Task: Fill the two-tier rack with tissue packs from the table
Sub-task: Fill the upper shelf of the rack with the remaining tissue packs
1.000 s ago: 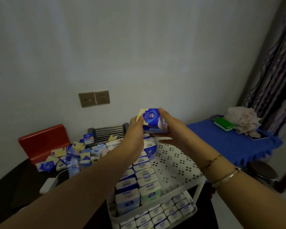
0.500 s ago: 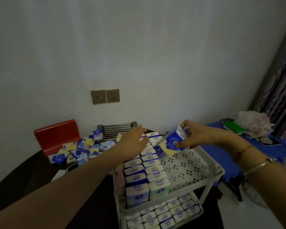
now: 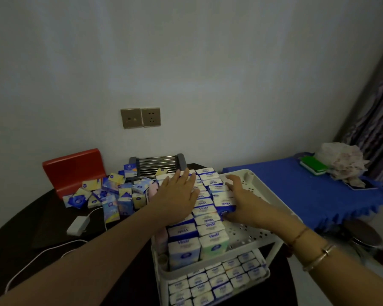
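**Packed rows could topple as the new pack goes in**

The left hand [image 3: 179,196] lies flat, fingers straight, pressing on the standing Vinda tissue packs [image 3: 205,219] in the white rack's [image 3: 255,185] upper tier. The right hand [image 3: 241,202] curls round a blue-ended pack [image 3: 224,204], seating it beside the rows. If that pack is pushed in crooked, it may tip its neighbours or slide onto the bare perforated shelf. The lower tier looks full; loose packs [image 3: 111,195] wait on the dark table [image 3: 42,228].

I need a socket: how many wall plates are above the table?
2: left plate and right plate, side by side on the wall, touching. None appears hidden.
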A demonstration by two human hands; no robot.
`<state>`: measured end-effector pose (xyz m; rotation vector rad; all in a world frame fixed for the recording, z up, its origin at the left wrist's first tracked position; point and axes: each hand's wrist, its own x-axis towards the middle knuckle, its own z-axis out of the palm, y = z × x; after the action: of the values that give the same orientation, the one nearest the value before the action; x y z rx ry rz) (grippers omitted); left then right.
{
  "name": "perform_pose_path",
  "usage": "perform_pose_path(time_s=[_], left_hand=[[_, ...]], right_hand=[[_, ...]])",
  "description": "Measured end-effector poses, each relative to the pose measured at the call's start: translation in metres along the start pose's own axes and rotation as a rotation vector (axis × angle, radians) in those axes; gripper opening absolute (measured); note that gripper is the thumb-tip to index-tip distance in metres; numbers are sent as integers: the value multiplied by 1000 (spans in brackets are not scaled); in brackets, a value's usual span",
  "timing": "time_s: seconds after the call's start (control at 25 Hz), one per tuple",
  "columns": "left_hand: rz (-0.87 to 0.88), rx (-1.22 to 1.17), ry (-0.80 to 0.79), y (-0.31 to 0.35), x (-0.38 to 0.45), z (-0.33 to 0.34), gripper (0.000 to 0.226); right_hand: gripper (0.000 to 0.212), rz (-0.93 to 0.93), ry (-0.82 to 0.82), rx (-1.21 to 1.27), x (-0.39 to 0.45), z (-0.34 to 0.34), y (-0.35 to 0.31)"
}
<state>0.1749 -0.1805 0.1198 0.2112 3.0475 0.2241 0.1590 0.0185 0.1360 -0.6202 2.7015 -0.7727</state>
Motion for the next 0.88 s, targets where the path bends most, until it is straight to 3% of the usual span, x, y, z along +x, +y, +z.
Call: perform_pose_path(time_s=[0.08, 0.36, 0.6, 0.72, 0.88], left_hand=[[5, 26, 11, 0, -1, 1, 56], [7, 39, 15, 0, -1, 2, 56], [11, -95, 5, 2, -2, -9, 55], [68, -366, 135, -5, -10, -26, 48], [82, -542, 311, -40, -35, -43, 35]], right_hand=[[100, 70, -1, 104, -1, 6, 4], [76, 172, -21, 492, 3, 23, 9], [83, 194, -31, 384, -8, 8, -1], [72, 176, 127, 332, -20, -2, -29], [54, 71, 298, 287, -23, -1, -99]])
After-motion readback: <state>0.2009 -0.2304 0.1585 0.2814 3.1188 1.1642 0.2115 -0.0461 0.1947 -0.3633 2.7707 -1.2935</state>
